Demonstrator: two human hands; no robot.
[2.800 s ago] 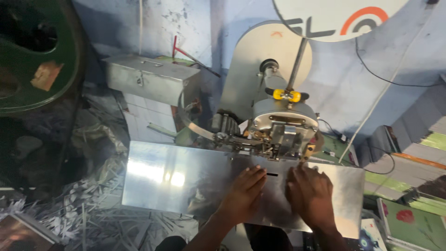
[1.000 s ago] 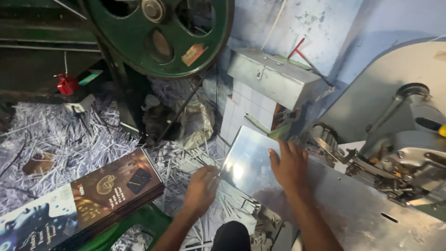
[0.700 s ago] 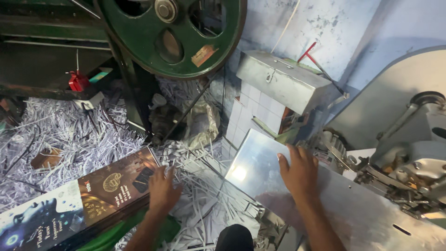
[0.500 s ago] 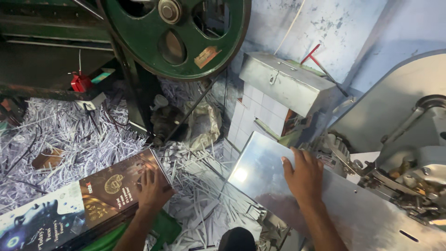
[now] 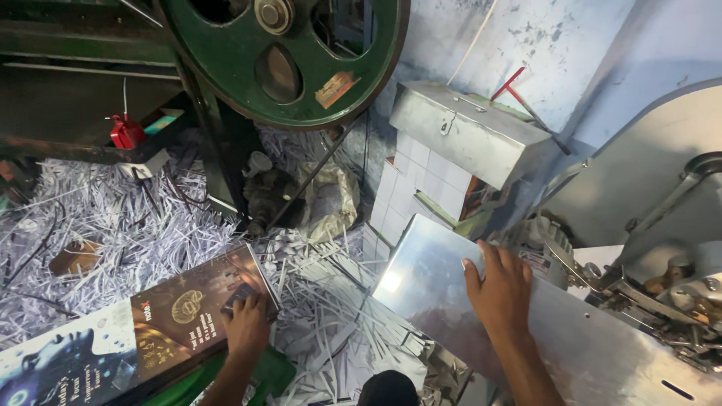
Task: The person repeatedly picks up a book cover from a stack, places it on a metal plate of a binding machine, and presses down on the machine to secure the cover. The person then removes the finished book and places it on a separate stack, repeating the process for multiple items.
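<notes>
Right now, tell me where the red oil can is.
Head view, upper left: the red oil can sits on a dark ledge left of the green flywheel, above paper shreds.

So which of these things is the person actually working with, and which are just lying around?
In use:
- left hand on the stack of dark printed cardboard sheets
- right hand flat on the shiny metal machine table

Lying about:
- white paper strips
- big green flywheel
- grey metal box
- small red can

dim, bluish light overall — a bright glare patch on the steel plate (image 5: 421, 274) (near its left corner), deep shadow upper left, edges slightly soft.
</notes>
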